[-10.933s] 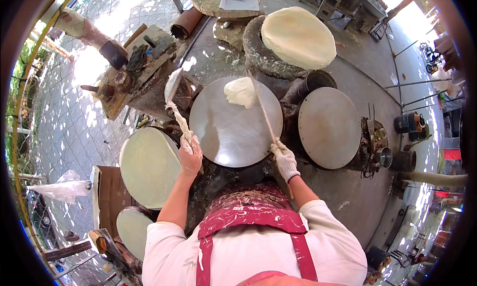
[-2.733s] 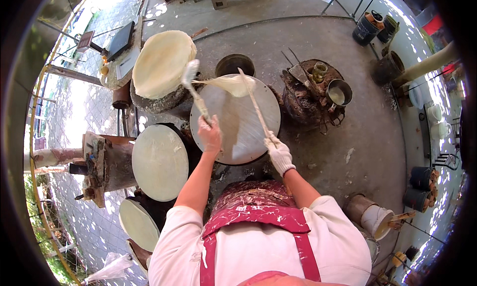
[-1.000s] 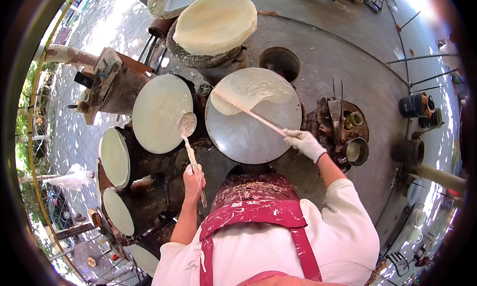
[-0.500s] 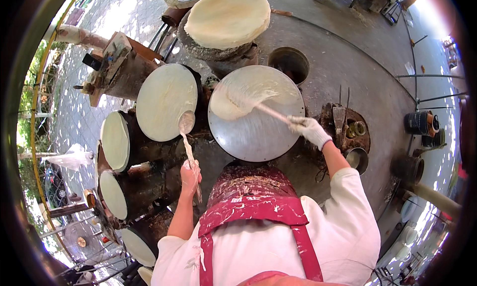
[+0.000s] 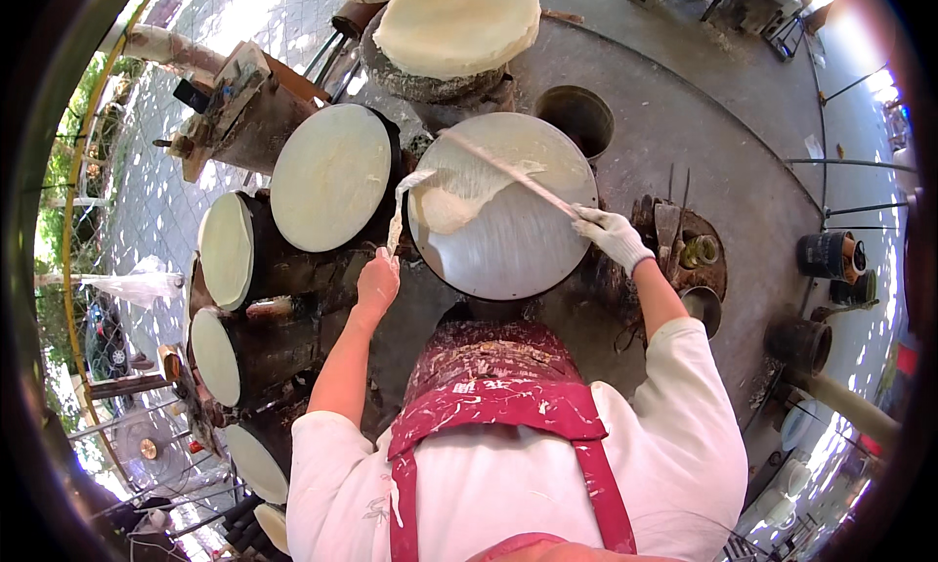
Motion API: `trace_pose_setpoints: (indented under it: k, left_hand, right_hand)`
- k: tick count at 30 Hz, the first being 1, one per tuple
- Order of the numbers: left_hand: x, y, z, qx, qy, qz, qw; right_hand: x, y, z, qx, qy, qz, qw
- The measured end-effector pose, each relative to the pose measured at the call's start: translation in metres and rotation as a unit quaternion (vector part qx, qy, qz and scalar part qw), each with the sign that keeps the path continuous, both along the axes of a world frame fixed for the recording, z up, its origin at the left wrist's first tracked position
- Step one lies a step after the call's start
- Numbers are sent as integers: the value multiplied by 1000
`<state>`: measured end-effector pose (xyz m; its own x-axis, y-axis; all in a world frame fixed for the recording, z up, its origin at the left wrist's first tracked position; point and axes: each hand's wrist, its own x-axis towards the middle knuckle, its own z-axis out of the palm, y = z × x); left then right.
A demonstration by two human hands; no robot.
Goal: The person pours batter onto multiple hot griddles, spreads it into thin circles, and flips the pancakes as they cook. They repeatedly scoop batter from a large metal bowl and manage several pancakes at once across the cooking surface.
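Note:
My bare left hand (image 5: 377,281) is closed round the handle of a batter-coated ladle (image 5: 397,220). The ladle's upper end reaches the left edge of a round metal griddle (image 5: 508,264). Pale batter (image 5: 457,202) lies in a smeared patch on the griddle's far left part. In a white knit glove, my right hand (image 5: 611,236) grips a long, thin wooden stick (image 5: 518,177) at its near end. The stick slants across the griddle to its far left rim, passing over the batter. Whether its far end touches the surface cannot be made out.
A griddle covered with a pale sheet (image 5: 332,179) stands left, with several more beyond it. A stack of round flat sheets (image 5: 457,24) sits at the far side. A dark metal bucket (image 5: 575,118) and a stand with tools (image 5: 684,239) are to the right.
My left hand has moved forward and the ladle has swung from the covered griddle to the middle griddle's edge. The stick now lies farther toward the far rim.

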<state>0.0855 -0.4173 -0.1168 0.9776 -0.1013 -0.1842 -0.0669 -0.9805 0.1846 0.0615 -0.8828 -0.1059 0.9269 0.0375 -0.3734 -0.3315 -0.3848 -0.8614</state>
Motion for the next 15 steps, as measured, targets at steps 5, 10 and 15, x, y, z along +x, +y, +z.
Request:
trace_pose_setpoints:
  k: [5, 10, 15]
  left_hand:
    - [-45, 13, 18, 34, 50, -50, 997]
    - [-116, 22, 33, 15, 138, -59, 989]
    - [-164, 24, -12, -212, 159, -111, 958]
  right_hand:
    - [-11, 22, -23, 105, 138, 95, 980]
    - [-72, 18, 27, 81, 239, 74, 965]
    - [-178, 64, 15, 286, 250, -159, 911]
